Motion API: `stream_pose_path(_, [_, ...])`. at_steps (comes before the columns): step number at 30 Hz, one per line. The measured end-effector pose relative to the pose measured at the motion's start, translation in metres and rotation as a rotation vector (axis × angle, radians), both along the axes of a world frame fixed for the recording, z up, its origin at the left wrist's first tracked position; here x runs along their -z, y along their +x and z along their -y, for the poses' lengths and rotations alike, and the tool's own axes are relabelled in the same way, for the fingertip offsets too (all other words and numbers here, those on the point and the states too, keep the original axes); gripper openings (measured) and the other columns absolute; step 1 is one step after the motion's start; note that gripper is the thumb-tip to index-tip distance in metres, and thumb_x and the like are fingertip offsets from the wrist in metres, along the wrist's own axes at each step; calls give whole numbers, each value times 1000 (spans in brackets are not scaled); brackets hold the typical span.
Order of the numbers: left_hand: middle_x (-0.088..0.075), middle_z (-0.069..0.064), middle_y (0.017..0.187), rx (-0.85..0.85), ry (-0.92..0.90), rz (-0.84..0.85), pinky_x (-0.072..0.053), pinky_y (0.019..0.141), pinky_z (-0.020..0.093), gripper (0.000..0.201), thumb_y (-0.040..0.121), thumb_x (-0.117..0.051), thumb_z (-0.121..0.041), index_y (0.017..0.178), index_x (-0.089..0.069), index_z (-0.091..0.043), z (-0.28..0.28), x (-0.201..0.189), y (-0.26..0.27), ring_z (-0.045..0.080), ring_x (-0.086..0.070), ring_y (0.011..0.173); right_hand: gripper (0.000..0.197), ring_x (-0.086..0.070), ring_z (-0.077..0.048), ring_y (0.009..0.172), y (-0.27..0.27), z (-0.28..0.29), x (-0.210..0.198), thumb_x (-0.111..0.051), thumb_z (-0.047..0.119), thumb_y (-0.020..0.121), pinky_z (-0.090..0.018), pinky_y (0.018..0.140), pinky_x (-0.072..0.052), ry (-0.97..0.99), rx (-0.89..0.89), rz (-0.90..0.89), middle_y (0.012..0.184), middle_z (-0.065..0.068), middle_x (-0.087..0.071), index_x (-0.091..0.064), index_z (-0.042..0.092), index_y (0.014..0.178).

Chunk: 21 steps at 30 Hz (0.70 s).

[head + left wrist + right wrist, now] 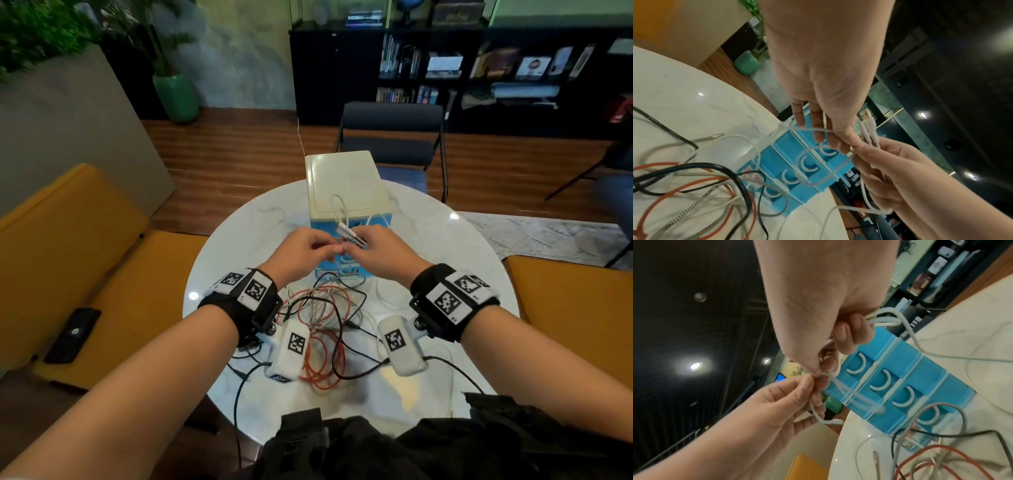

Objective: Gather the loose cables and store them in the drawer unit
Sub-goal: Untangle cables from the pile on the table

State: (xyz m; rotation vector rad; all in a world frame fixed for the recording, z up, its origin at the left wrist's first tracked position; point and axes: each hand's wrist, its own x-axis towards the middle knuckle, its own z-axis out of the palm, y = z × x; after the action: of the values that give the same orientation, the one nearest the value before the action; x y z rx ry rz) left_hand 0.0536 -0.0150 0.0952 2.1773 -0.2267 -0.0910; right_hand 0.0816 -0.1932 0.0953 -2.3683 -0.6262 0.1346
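Right hand (375,248): clenched round folded loops of thin white charging cable (867,134) — both plug ends poke up past thumb, prob. so bundle stays neat while coiled.
Left hand (301,251): fingertips pinch a strand of same white cable right beside right thumb, likely feeding next loop across; other fingers loosely curled.
Height: both hands held up in front of drawer fronts, off the round white marble-look table (246,226) — judged so slack hangs free instead of snagging on pile.
Drawer unit: small cream-topped plastic unit w/ blue drawers and white curved handles (898,374), stands at far side of table, just beyond hands. All visible drawers look closed; nothing stored as far as can be seen.
Loose pile: red cable (323,346), black cable (342,329), braided grey-white cable (329,279) tangled on table near body, between wrists — left for later, by the look of it.
Hidden/unclear: lower drawers blocked by hands in head view; how many loops sit in right fist — can't tell; where white cable's slack ends among pile — hard to trace; small clear item at unit's base too blurred to ID.
Cut off: cable ends run out of both wrist views.
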Motion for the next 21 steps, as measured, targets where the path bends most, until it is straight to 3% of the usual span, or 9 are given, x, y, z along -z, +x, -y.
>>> stream_pose_path(4, [-70,-5,89,29,8,-67,-47,77,16,17,90,-64,-23,101,-72,-13,-1,16,-3,4,-63,83,25,-62,-22,78,4,11,-1,-57,38,95,-38,69,-51,-226,-25,-9,85,-3,-68,-69,19,102])
stream_pose_path(9, [-68,2,98,-74,282,-81,-49,87,29,19,94,-58,-24,102,-69,-12,-15,46,-1,13,-59,89,22,-57,-27,78,21,44,2,-50,30,97,-32,65,-41,-495,265,97,95,-10,-67,-63,13,97])
stream_pose_path(11, [-69,6,104,-44,400,-146,-47,86,28,22,95,-55,-25,104,-69,-10,-23,58,0,18,-60,93,22,-61,-31,87,25,57,2,-49,26,96,-31,68,-42,-569,375,110,100,-12,-67,-64,10,101])
stream_pose_path(15, [-65,7,121,100,543,-273,-41,92,27,31,99,-44,-26,114,-67,-10,-28,76,2,23,-58,111,23,-63,-34,96,31,72,8,-46,17,96,-33,72,-42,-615,520,73,103,-15,-67,-63,6,105])
stream_pose_path(18, [-61,11,126,205,603,-371,-43,100,36,35,100,-38,-24,119,-63,-6,-25,84,3,27,-55,116,22,-64,-34,96,33,78,15,-47,18,98,-34,69,-42,-572,608,50,103,-16,-67,-61,4,107])
stream_pose_path(21, [-57,9,132,207,621,-379,-42,103,36,36,99,-40,-21,125,-60,-6,-21,87,1,26,-53,120,32,-62,-37,102,35,80,18,-52,25,98,-38,74,-45,-453,626,18,113,-19,-65,-50,10,126])
